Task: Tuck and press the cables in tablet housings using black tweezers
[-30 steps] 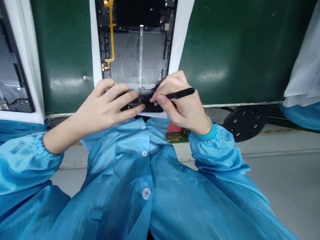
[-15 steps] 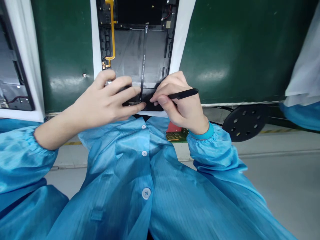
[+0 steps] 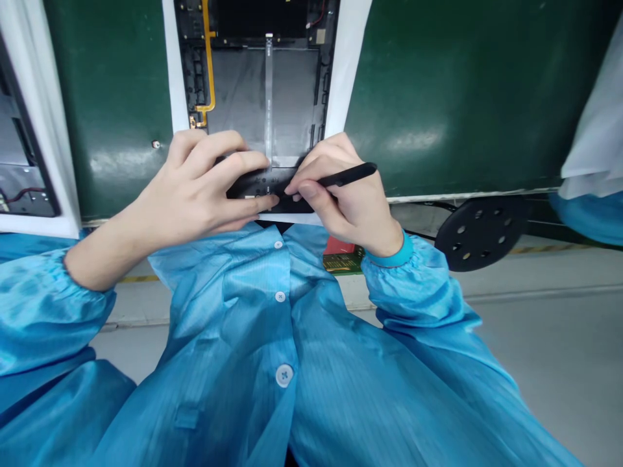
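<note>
An opened tablet-like device [image 3: 292, 78] lies in front of me, its inside facing up. A long flat ribbon cable [image 3: 268, 104] runs down its middle to the near end, and an orange flex cable [image 3: 210, 71] follows its left side. My left hand [image 3: 199, 178] rests over the near left part with fingers spread, fingertips by the cable's lower end. In my right hand [image 3: 348, 194] a slim black pen-like tool [image 3: 353, 174] is pinched between thumb and fingers. Its tip is hidden behind the fingertips, close to the near edge of the device.
White sheeting [image 3: 354, 58] lies under the device on the green bench top [image 3: 462, 97]. Another opened device [image 3: 24, 155] sits at the left. Below the bench edge are a round black perforated disc [image 3: 481, 233] and a green circuit board [image 3: 343, 261]. Blue sleeve fabric [image 3: 591, 217] shows far right.
The bench and device have shifted slightly left in view. My left fingers have drawn back a little left, showing more of the near end. The ribbon cable now looks paler. The right hand keeps the tool.
</note>
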`<state>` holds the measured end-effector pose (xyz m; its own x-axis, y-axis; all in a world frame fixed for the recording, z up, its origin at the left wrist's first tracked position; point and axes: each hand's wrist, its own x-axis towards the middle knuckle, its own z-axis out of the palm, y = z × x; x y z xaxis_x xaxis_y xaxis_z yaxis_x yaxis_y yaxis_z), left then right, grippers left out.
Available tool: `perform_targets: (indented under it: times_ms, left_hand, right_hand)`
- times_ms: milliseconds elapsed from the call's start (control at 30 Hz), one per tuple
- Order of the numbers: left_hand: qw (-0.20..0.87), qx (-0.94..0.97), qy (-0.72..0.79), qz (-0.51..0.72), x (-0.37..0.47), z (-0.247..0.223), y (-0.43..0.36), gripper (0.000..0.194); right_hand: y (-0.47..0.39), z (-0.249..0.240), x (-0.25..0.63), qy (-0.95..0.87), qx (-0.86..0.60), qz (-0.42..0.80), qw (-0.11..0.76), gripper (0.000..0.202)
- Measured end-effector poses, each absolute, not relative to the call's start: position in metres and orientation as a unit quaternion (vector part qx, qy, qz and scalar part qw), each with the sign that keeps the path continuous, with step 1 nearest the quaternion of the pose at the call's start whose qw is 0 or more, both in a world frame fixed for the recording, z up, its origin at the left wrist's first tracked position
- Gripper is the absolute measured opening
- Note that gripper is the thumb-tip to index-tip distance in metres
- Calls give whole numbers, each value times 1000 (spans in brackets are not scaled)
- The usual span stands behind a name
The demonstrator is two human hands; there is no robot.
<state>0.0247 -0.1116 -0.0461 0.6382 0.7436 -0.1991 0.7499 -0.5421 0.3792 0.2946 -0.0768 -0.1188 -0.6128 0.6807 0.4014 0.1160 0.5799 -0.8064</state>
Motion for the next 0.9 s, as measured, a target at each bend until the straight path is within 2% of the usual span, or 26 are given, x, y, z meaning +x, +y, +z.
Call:
perform_targets:
  times_ms: [133, 433, 600, 900]
  left_hand:
    - [215, 879, 426, -11, 23, -45, -112, 43]
    - [236, 865, 442, -22, 27, -42, -110, 52]
    - [252, 856, 451, -18, 26, -42, -110, 55]
    - [264, 852, 453, -2, 25, -44, -110, 51]
  right_hand:
    - [-77, -118, 294, -812, -242, 373, 376, 33]
    - [-77, -119, 296, -810, -265, 376, 364, 42]
    - [-77, -118, 296, -813, -255, 373, 367, 37]
    - [-77, -118, 296, -811, -251, 375, 372, 35]
